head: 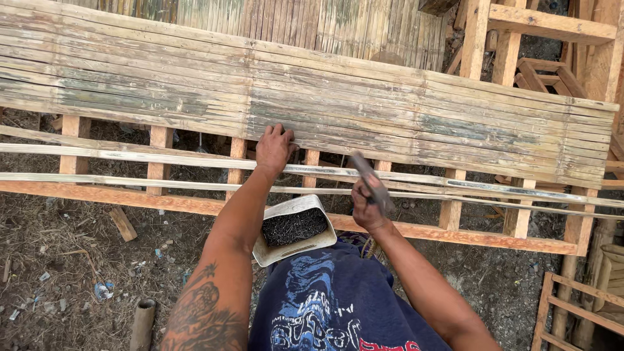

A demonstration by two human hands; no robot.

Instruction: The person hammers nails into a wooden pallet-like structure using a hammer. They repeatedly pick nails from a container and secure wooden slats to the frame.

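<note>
The left hand (274, 148) is pressing its bent fingers on the weathered bamboo slats (364, 110), grasping nothing, while the right hand (368, 207) is gripping a blurred hammer (372, 182) beside a pale box of dark nails (294, 227).

Hammer (372, 182) blurred, head and handle smeared into one grey streak; grip of right hand (367, 209) around it hard to read. Fingertips of left hand (274, 149) pressed at bamboo slats (338, 107), anything pinched beneath too small to tell. Slats cut off at left edge. Tin of nails (294, 229) partly hidden behind left forearm. Wooden frame (572, 305) cropped at lower right.
</note>
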